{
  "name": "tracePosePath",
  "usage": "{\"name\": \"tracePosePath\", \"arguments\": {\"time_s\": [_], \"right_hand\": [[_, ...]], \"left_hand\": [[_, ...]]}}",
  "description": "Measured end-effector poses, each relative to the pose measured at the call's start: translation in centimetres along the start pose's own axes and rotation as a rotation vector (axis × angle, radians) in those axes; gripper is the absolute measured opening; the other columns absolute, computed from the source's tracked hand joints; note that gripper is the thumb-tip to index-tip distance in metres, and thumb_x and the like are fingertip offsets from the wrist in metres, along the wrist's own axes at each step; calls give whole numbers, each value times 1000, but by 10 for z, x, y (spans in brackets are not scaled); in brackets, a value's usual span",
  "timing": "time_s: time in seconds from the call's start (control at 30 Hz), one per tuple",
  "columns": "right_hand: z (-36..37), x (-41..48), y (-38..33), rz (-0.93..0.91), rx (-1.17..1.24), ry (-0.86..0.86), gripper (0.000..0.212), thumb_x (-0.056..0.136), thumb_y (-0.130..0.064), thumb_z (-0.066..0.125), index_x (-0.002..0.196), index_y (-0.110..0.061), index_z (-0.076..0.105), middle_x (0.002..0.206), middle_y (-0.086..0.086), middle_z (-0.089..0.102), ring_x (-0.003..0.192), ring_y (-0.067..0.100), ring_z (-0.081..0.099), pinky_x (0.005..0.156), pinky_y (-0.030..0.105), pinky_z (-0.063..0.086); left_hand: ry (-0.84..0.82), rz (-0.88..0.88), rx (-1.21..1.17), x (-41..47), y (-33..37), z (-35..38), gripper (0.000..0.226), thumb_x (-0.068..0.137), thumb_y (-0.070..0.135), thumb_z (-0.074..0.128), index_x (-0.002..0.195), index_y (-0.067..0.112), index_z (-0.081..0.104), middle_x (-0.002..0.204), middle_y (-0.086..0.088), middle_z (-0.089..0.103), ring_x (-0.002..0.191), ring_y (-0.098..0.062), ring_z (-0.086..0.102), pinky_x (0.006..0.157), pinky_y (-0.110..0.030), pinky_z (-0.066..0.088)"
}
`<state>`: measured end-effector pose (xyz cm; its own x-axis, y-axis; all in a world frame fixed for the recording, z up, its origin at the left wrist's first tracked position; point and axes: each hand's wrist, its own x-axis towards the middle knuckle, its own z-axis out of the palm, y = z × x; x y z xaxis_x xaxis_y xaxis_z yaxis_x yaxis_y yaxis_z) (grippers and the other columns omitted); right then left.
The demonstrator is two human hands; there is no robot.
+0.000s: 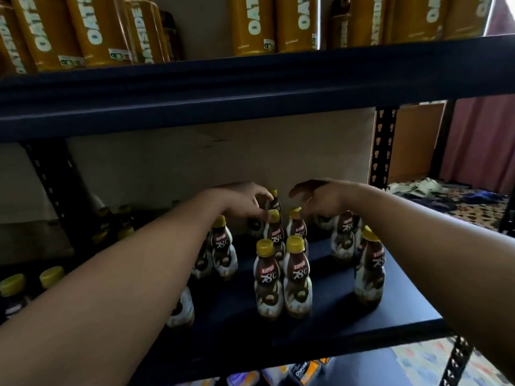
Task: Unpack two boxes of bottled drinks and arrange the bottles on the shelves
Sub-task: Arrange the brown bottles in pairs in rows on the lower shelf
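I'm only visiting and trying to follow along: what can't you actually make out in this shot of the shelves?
Head view, all:
- Left forearm covers most of one front bottle.
- Top edge cuts off the Oatside cartons.
- Bottom edge cuts off packs below the shelf.
- Blur hides whether the left hand grips the rear bottle.
- Bottles at far left sit in dark shadow.

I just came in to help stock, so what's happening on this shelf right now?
A person is arranging yellow-capped Kopiko bottles on the dark blue middle shelf. The left hand grips a rear bottle near its neck. The right hand hovers open just above the neighbouring bottles and holds nothing. Several bottles already stand upright in loose rows. Oatside cartons line the shelf above.
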<state>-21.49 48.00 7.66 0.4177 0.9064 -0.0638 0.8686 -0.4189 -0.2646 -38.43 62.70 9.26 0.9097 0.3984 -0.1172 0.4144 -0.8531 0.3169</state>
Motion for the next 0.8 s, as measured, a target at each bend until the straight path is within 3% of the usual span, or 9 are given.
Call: {"name": "tracePosePath", "arguments": {"time_s": [0.1,0.17,0.27,0.43,0.53,0.7,0.8], "right_hand": [[18,25,10,29,-44,-24,64,89,-40,76,147,-31,51,133,-1,63,118,20,60,106,39,50],[30,37,16,35,6,-1,45,87,-35,79,129,-30,63,119,-2,69,110,19,65,103,38,52],[40,45,20,25,78,71,27,83,-31,83,106,-25,71,100,-4,74,99,18,69,96,36,54],[45,45,16,16,161,117,21,83,-28,84,98,-24,70,91,-5,71,88,16,66,74,28,48],[47,43,12,-2,193,160,29,80,-28,87,100,-26,65,86,-10,65,78,9,60,64,24,42],[52,44,5,-3,234,186,41,80,-28,87,116,-23,69,102,-3,70,95,17,66,84,31,53],[57,45,5,0,246,198,44,81,-29,86,120,-23,67,105,-2,70,93,14,64,76,24,48]], "left_hand": [[26,-7,-87,21,-6,21,69,86,35,80,147,33,47,132,-5,60,110,-23,60,83,-32,47],[39,-8,-114,30,-8,34,68,84,30,83,144,32,51,128,-4,61,109,-25,62,80,-30,47],[136,-4,-95,37,-15,45,59,82,26,84,136,32,59,121,3,59,105,-18,54,88,-30,42],[157,-24,-87,39,-25,45,61,84,29,82,139,34,55,134,0,58,115,-20,54,96,-33,42],[155,-32,-61,37,-28,44,64,85,28,81,142,33,52,135,0,56,112,-18,52,94,-33,42],[140,-43,-17,35,-32,42,65,86,29,80,144,32,51,139,0,53,112,-16,48,95,-34,42],[137,-49,-14,34,-35,41,63,86,27,80,142,32,52,138,-1,54,113,-17,50,96,-36,43]]}}
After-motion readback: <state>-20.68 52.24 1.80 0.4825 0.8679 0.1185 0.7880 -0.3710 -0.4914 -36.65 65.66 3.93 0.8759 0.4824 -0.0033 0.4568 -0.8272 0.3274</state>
